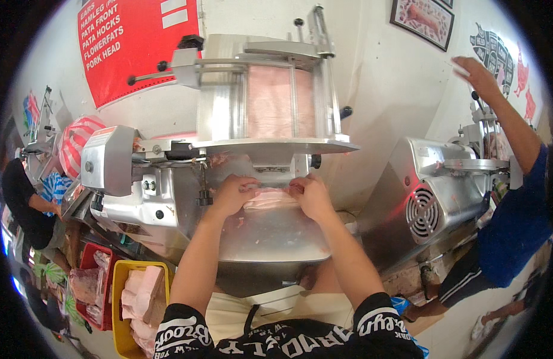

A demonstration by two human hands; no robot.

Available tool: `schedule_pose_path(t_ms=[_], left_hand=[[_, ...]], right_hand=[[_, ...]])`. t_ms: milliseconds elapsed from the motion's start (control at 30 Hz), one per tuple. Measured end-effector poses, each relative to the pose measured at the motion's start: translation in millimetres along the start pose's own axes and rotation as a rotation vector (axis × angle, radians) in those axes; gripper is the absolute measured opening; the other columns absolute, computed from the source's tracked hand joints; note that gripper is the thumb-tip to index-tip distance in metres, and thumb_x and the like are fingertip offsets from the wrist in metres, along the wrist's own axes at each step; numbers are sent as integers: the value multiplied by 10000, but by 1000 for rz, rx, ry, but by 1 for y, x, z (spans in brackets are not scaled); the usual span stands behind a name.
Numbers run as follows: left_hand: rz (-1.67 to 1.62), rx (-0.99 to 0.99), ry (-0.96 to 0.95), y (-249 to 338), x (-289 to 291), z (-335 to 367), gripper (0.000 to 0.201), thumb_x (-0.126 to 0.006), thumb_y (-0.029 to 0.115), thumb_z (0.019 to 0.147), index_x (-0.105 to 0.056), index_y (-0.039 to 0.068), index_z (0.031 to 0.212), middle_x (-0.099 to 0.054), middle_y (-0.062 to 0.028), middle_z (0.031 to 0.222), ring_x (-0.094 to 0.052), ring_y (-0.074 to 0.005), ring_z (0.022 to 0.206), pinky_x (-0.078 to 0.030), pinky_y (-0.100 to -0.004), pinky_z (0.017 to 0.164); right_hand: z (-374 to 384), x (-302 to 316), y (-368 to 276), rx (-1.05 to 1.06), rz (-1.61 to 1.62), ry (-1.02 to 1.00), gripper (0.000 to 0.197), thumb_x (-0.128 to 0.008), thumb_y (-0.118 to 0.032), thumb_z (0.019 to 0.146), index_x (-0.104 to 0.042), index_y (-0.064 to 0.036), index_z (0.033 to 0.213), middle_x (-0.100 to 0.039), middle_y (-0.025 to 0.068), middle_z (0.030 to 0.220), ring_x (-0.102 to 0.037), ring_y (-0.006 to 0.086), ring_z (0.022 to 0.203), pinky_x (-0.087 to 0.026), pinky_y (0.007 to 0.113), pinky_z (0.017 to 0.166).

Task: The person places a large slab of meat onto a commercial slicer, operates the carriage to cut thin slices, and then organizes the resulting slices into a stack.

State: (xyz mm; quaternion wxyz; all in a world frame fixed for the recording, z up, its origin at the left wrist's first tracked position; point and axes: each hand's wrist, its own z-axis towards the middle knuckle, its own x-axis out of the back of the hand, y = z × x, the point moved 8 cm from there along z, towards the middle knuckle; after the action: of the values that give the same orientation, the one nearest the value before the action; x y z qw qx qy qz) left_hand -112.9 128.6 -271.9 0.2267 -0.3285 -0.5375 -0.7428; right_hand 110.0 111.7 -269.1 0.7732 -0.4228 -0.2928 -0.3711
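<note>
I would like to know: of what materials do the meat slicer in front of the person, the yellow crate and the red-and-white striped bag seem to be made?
Meat slicer: smooth, semi-polished metal, perhaps stainless steel; grey with soft reflections.
Yellow crate: probably moulded plastic, judging by its even colour and rounded rim.
Red-and-white striped bag: likely thin plastic film; it looks creased.

White lettering (pixel 100 42) on red banner (pixel 147 57) and black shirt (pixel 282 346).

- Slicer tray (pixel 279 239): smooth metal, glossy toward front edge.
- Sliced meat (pixel 269 200): smooth, creased.
- Yellow crate (pixel 117 293): smooth plastic.
- Shirt (pixel 282 341): matt black cloth.
</note>
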Motion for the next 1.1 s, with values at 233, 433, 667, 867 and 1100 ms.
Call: schedule_pose_path(t_ms=[233, 433, 667, 867, 1100], left_hand=[[-1297, 185, 367, -39, 29, 16, 161, -626, 126, 952, -628, -13, 1034, -654, -137, 944, -653, -246, 863, -543, -317, 754], [-2003, 293, 38, -57, 7, 51, 204, -531, 162, 988, -620, 20, 871, -610, -85, 780, -594, -185, 680, -493, -254, 570], [-2093, 497, 155, -116, -13, 3, 241, -573, 300, 940, -681, 84, 947, -628, -26, 787, -563, -117, 624, -419, -228, 452], [-1241, 280, 226, -61, -26, -31, 294, -715, 216, 883, -672, 97, 1148, -671, -56, 1026, -604, -146, 810, -500, -283, 627], [-471, -182, 187, -2, -15, 8, 337, -743, 294, 874, -693, 85, 1133, -694, -65, 1046, -616, -153, 865, -519, -339, 743]], right_hand=[[0, 9, -54, 335, 193, -230, 262, -756, -231, 793, -659, -74, 979, -679, 162, 1057, -653, 403, 955, -510, 482, 830], [18, -9, -46, 313, 143, -408, 249, -749, -235, 792, -653, -56, 936, -699, 152, 874, -670, 374, 863, -517, 463, 761], [19, -24, -63, 327, 257, -341, 245, -759, -227, 779, -674, -56, 931, -699, 155, 861, -671, 353, 814, -521, 450, 733], [15, 1, -57, 218, 594, -149, 463, -727, -225, 864, -598, -18, 1257, -664, 147, 1183, -628, 257, 1111, -474, 373, 972], [31, -21, -7, 76, 781, -171, 320, -681, -126, 892, -643, 28, 1170, -665, 124, 1071, -641, 230, 939, -500, 357, 834]])
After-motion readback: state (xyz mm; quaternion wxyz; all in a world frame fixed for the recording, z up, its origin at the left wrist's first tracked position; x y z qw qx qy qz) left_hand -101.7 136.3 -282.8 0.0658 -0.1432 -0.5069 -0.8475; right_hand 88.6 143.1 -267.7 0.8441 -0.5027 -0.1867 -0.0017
